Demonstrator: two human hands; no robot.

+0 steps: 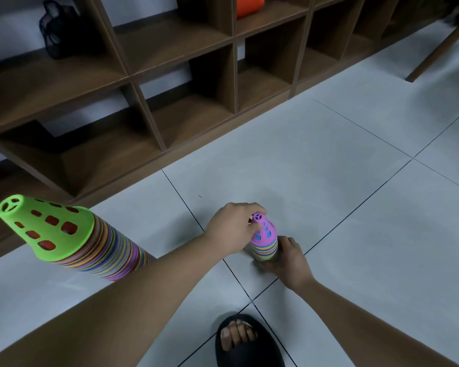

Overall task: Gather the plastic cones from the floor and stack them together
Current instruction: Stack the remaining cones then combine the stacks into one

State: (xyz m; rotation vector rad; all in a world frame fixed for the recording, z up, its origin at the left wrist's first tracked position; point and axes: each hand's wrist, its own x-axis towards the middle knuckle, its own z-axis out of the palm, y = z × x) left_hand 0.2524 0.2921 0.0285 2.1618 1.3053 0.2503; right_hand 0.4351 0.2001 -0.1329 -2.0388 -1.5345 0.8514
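At about 5 o'clock, a short stack of many-coloured plastic cones [265, 247] stands upright on the pale grey tiled floor [329, 181], beside a dark grout line. It is topped by a pink perforated plastic cone [265, 233] whose slots show blue from the cone beneath. The left hand [235, 227] curls over the pink cone, thumb and fingers pinching its tip. The right hand [289, 256] wraps the foot of the short stack; its fingertips are blurred and partly hidden behind the cones. At 8 o'clock, a long stack of rainbow-edged plastic cones [109, 250] slants up to the left, capped by a lime-green perforated plastic cone [51, 229] with red showing through its slots. Its lower end disappears behind the left forearm, so what supports it cannot be told. A foot in a black open-toed slipper [249, 348] sits at 6 o'clock. A dark brown wooden cubby shelf [170, 75] runs from 9 to 1 o'clock, holding an orange object [249, 5] cut off by the top edge.
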